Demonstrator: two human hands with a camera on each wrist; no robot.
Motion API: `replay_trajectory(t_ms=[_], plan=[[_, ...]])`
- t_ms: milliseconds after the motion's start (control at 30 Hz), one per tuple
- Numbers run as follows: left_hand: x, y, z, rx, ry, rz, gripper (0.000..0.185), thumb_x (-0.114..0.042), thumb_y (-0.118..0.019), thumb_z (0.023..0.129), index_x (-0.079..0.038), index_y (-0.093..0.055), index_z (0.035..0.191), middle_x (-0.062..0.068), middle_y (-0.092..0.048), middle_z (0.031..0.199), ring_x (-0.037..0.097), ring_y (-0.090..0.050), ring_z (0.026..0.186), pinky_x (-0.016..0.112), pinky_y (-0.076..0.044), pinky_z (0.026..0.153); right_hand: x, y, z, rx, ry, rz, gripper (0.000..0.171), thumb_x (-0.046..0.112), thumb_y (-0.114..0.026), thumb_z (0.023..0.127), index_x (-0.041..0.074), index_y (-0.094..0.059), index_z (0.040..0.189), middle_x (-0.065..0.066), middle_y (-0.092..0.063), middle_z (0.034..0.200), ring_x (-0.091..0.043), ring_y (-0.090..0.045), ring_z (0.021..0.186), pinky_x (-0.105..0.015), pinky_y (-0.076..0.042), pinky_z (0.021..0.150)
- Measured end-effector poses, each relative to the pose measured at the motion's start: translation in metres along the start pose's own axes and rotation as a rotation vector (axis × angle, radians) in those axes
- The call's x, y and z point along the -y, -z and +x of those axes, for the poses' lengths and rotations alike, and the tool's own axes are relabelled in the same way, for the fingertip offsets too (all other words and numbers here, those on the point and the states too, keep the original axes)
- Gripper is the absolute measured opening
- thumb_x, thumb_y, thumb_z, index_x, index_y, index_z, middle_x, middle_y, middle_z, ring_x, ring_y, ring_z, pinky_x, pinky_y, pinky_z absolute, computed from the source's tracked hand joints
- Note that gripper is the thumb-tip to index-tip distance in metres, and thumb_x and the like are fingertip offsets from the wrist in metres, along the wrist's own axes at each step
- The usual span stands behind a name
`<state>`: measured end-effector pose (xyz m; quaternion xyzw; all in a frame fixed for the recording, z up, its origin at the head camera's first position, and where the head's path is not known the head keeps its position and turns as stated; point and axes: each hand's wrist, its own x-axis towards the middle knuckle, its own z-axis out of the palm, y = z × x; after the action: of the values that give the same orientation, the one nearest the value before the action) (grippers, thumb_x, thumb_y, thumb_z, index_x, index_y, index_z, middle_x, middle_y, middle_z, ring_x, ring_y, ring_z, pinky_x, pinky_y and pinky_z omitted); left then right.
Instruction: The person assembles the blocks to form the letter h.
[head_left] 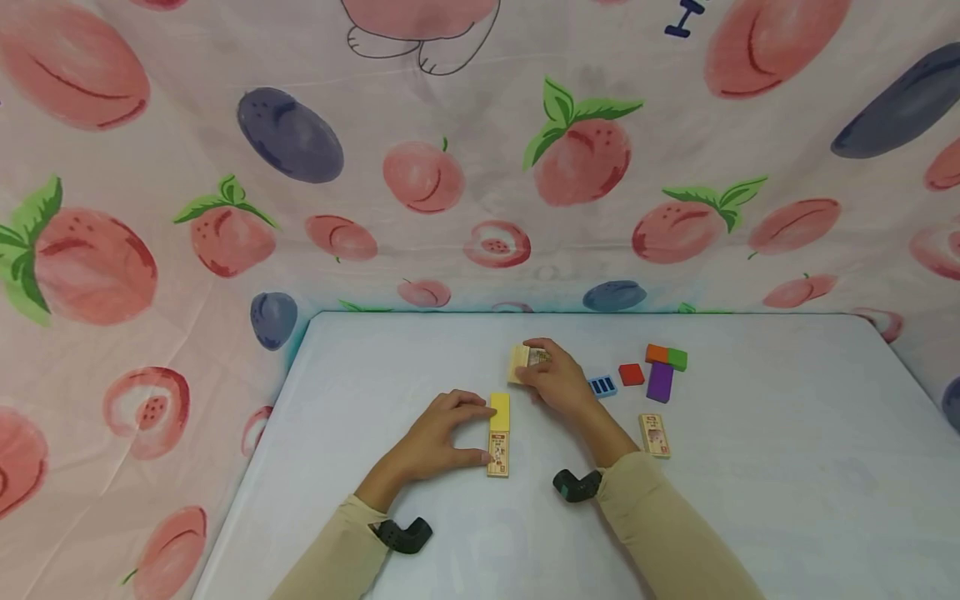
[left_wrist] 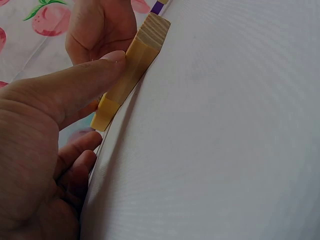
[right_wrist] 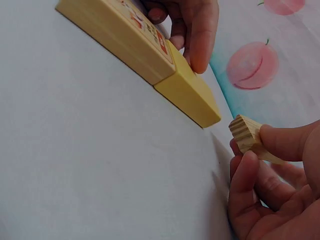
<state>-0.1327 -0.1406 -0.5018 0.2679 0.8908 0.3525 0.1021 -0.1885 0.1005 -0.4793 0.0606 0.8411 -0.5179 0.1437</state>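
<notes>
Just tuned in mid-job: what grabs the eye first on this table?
The two hands at the table's middle: the left hand holds a yellow block butted end to end with a printed wooden block, while the right hand grips another wooden block just beyond. Right of them lies a cluster of colored blocks.

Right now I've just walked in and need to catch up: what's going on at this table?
A person is lining up wooden domino blocks on a white table. The left hand steadies a picture-faced block lying end to end with a yellow block. The right hand pinches another plain wooden block just beyond that row. Blue, red, orange, green and purple blocks, plus one more picture block, lie loose to the right.
</notes>
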Motion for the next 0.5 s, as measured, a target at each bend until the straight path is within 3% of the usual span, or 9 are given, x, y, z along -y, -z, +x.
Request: replay_trajectory(t_ms=[100,300,500], plan=[[0.0004,-0.0002,0.0,-0.001,-0.002,0.003,0.061,-0.048,-0.084,0.082,-0.029,-0.065,0.137,-0.006,-0.054,0.141,0.019,-0.046,0.135,0.049,-0.042,0.112,0.0004,-0.0035,0.0017,-0.002,0.041,-0.002,0.054,0.029,-0.069,0.098,0.028,-0.047,0.147,-0.01,-0.073,0.104,-0.019,-0.061,0.065,-0.027,-0.051,0.064],[0.0025,-0.0012,0.0009,-0.003,-0.013,0.017,0.062,-0.048,-0.083,0.082,-0.03,-0.064,0.138,-0.006,-0.054,0.141,0.018,-0.046,0.134,0.047,-0.043,0.111,0.0001,-0.0083,0.0054,0.003,0.095,0.041,0.05,0.021,-0.073,0.095,0.024,-0.055,0.142,-0.01,-0.07,0.105,-0.018,-0.064,0.07,-0.026,-0.053,0.066],[0.0041,-0.0018,0.001,-0.006,-0.017,0.023,0.062,-0.047,-0.084,0.082,-0.029,-0.065,0.137,-0.005,-0.055,0.141,0.019,-0.047,0.134,0.048,-0.042,0.111,-0.0021,-0.01,0.0077,0.018,0.089,0.064,0.05,0.02,-0.074,0.095,0.023,-0.056,0.141,-0.011,-0.069,0.11,-0.017,-0.064,0.069,-0.026,-0.055,0.065]])
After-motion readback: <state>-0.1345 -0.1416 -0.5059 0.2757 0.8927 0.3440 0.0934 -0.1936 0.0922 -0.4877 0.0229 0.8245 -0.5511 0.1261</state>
